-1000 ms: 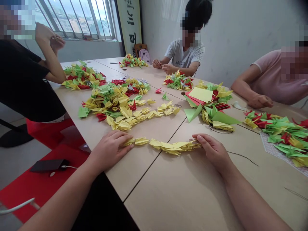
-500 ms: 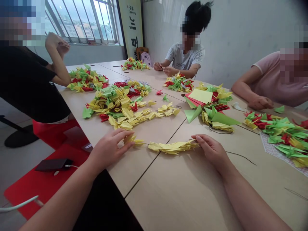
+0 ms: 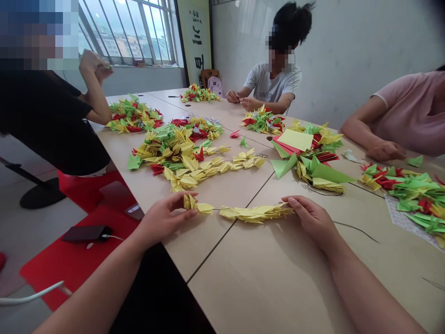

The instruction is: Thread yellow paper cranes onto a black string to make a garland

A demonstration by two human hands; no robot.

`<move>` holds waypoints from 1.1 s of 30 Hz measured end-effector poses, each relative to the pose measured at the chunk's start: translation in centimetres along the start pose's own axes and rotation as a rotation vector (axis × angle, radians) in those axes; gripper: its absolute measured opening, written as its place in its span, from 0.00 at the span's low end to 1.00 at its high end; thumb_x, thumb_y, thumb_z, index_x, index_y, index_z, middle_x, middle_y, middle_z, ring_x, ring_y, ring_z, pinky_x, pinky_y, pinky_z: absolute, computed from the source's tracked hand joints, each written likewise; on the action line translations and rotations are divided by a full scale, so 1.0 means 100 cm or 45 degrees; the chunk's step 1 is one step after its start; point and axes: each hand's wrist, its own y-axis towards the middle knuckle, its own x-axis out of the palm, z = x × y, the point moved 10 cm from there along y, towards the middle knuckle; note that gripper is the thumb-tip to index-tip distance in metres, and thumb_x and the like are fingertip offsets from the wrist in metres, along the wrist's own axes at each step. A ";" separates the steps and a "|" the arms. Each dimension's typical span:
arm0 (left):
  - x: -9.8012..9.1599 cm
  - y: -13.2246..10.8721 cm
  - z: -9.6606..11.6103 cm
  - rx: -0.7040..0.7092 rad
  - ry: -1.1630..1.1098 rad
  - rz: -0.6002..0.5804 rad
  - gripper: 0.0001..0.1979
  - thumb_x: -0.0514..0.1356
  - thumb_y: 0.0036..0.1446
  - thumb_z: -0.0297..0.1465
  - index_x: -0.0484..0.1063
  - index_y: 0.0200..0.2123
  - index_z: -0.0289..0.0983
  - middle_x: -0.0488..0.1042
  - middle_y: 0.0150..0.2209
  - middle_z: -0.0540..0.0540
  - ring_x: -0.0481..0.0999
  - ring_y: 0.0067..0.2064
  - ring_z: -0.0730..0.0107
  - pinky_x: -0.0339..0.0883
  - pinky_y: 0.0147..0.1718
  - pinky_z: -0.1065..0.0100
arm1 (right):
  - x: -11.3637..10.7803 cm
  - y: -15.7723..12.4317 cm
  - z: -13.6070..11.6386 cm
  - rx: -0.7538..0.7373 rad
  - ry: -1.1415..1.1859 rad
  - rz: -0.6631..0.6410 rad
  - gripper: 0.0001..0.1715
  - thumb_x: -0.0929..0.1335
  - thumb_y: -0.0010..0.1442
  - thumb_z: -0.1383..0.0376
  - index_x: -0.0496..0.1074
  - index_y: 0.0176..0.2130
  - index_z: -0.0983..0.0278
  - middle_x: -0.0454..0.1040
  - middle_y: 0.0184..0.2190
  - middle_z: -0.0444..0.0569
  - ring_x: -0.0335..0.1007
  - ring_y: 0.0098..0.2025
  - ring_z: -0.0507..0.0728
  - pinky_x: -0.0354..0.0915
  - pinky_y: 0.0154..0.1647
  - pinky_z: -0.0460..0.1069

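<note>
A strand of folded yellow paper cranes (image 3: pixel 255 214) stretches between my two hands just above the table. My left hand (image 3: pixel 166 217) is closed round a small bunch of yellow paper cranes (image 3: pixel 190 203) at the strand's left end, thumb and fingers on either side. A short bare length of dark thread shows between this bunch and the packed main part. At the other end, my right hand (image 3: pixel 309 214) pinches the strand with thumb and forefinger. Dark thread (image 3: pixel 358 228) trails from behind that hand across the tabletop.
Beyond my hands lies a heap of yellow, green and red cranes (image 3: pixel 174 150). Coloured paper sheets (image 3: pixel 295 139) rest on another pile. More cranes (image 3: pixel 413 190) lie at right. Three people sit around the table (image 3: pixel 271 278). A red stool (image 3: pixel 83 260) holds a black device (image 3: pixel 86 233).
The whole view has shifted slightly to the right. The cranes at my left fingers stand more upright and show more clearly. My right hand keeps its pinch.
</note>
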 end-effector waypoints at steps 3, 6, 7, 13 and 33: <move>0.005 -0.001 -0.006 -0.054 -0.227 -0.055 0.25 0.60 0.47 0.42 0.66 0.46 0.36 0.72 0.41 0.42 0.73 0.41 0.66 0.69 0.39 0.67 | 0.000 0.000 0.003 0.024 -0.014 -0.011 0.24 0.59 0.55 0.49 0.73 0.36 0.63 0.74 0.37 0.50 0.68 0.42 0.59 0.61 0.45 0.53; 0.001 -0.001 -0.003 0.011 -0.159 -0.022 0.22 0.60 0.48 0.41 0.67 0.45 0.37 0.70 0.42 0.44 0.72 0.40 0.68 0.68 0.39 0.68 | 0.000 0.000 0.003 0.022 -0.016 -0.006 0.24 0.59 0.55 0.49 0.73 0.36 0.63 0.74 0.38 0.50 0.68 0.42 0.59 0.61 0.45 0.52; -0.001 -0.001 0.001 0.056 -0.080 0.004 0.21 0.59 0.48 0.41 0.68 0.44 0.37 0.70 0.42 0.44 0.72 0.39 0.69 0.68 0.39 0.69 | 0.000 0.000 0.003 0.022 -0.015 -0.006 0.25 0.59 0.54 0.49 0.73 0.36 0.63 0.74 0.37 0.50 0.68 0.42 0.59 0.61 0.45 0.52; -0.011 -0.002 0.022 0.232 0.478 0.081 0.21 0.57 0.50 0.43 0.69 0.45 0.41 0.71 0.36 0.47 0.69 0.34 0.71 0.66 0.35 0.69 | 0.000 0.000 0.002 0.000 0.002 -0.006 0.23 0.60 0.55 0.50 0.73 0.36 0.63 0.75 0.37 0.50 0.68 0.41 0.59 0.62 0.44 0.52; -0.003 0.000 0.046 0.288 -0.029 0.088 0.20 0.60 0.48 0.41 0.69 0.43 0.37 0.72 0.35 0.46 0.71 0.35 0.70 0.67 0.35 0.68 | 0.129 -0.052 -0.178 -0.673 -0.318 -0.217 0.07 0.60 0.57 0.64 0.64 0.30 0.62 0.72 0.26 0.46 0.68 0.31 0.54 0.56 0.50 0.58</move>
